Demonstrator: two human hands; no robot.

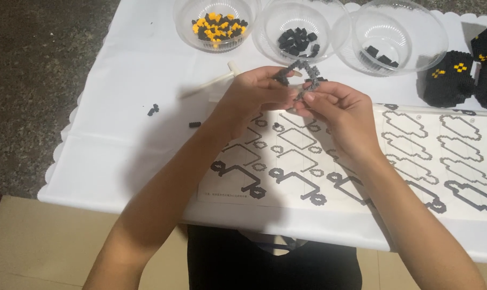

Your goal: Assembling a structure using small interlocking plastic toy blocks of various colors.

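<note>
My left hand and my right hand meet above a white table, both pinching a thin, ring-shaped piece built of small dark grey blocks. The fingertips of both hands close on its lower part, and its upper arc sticks up past them. Beneath the hands lies a printed instruction sheet showing outlined and filled block shapes.
Three clear plastic bowls stand at the back: one with black and yellow blocks, one with black blocks, one nearly bare. Built black block shapes with yellow marks sit at far right. A white tool and loose blocks lie left.
</note>
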